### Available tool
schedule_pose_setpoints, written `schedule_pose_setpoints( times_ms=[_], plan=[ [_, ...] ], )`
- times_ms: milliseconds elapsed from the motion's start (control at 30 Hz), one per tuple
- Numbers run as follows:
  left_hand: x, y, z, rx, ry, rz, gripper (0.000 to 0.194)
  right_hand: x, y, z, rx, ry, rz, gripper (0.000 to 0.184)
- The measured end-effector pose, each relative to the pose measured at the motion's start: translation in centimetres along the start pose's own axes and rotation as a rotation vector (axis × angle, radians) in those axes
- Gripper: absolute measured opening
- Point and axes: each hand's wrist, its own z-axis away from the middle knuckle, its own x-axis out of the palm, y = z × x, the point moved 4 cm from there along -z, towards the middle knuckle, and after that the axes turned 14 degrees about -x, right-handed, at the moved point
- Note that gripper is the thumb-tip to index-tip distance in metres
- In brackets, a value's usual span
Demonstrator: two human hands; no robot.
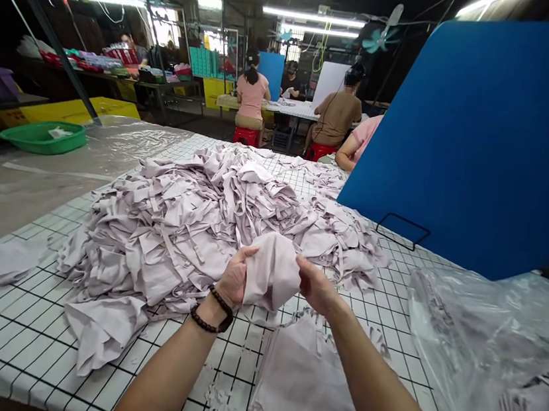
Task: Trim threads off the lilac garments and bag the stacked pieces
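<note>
A pale lilac-grey fabric piece point(272, 273) is held up between my two hands over the table. My left hand point(237, 273), with dark beaded bracelets at the wrist, grips its left side with the thumb on top. On its right edge my right hand point(314, 282) pinches the cloth between thumb and fingers. Behind them spreads a big loose heap of the same fabric pieces point(165, 239). Below my right hand and forearm lies a flatter stack of fabric point(303, 382), its edges wavy, partly covered by my arm.
Small scraps point(216, 402) dot the grid-patterned tablecloth point(52, 345). A blue board point(478, 137) on a wire stand rises at right, above a clear plastic bag point(498, 340) holding fabric. A green basin point(45, 137) sits far left. Seated people point(252, 96) work in the background.
</note>
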Motion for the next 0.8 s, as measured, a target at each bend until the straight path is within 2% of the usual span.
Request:
schedule_pose_setpoints(
  times_ms=[67,133,233,300,367,400,433,467,500,567,600,633,700,800],
  plan=[
    [0.3,0.7,0.5,0.024,0.009,-0.002,0.054,0.5,-0.3,0.3,0.015,-0.189,0.046,0.033],
    [0.1,1.6,1.2,0.086,0.052,-0.02,0.055,0.1,-0.8,0.4,-0.012,-0.26,0.083,0.029],
    [-1.1,2.8,2.7,0.191,0.127,-0.107,0.052,-1.7,-2.8,0.1,-0.125,-0.108,0.067,0.028],
    [-2.2,2.9,3.6,0.115,0.18,-0.256,0.05,-2.7,-4.8,-0.1,-0.197,-0.032,0.033,0.027],
    [-3.3,2.8,4.5,-0.016,0.326,-0.488,0.051,-2.7,-7.3,-0.3,-0.23,-0.066,0.029,0.025],
    [-3.4,3.2,4.8,-0.015,0.436,-0.602,0.053,-2.3,-8.5,-0.4,-0.226,-0.124,0.053,0.024],
    [-3.0,3.8,5.1,0.056,0.533,-0.696,0.054,-1.8,-9.8,-0.4,-0.213,-0.199,0.096,0.023],
    [-2.0,4.6,5.1,0.187,0.585,-0.767,0.053,-1.1,-11.0,-0.4,-0.192,-0.285,0.151,0.023],
    [-0.5,5.4,5.0,0.35,0.584,-0.815,0.05,-0.4,-12.1,-0.3,-0.17,-0.37,0.207,0.023],
    [3.6,6.7,4.1,0.598,0.402,-0.885,0.041,0.9,-14.4,-0.1,-0.138,-0.513,0.283,0.022],
    [5.6,7.0,3.4,0.64,0.291,-0.923,0.037,1.4,-15.4,0.0,-0.129,-0.567,0.307,0.023],
    [7.4,7.2,2.4,0.603,0.171,-0.952,0.035,1.6,-16.4,0.1,-0.125,-0.609,0.329,0.023],
    [10.0,7.0,0.2,0.37,-0.046,-0.934,0.035,1.4,-18.3,0.4,-0.129,-0.652,0.372,0.025],
    [12.1,6.2,-2.0,-0.016,-0.286,-0.81,0.033,-0.4,-20.6,1.1,-0.131,-0.644,0.415,0.026]
  ],
)
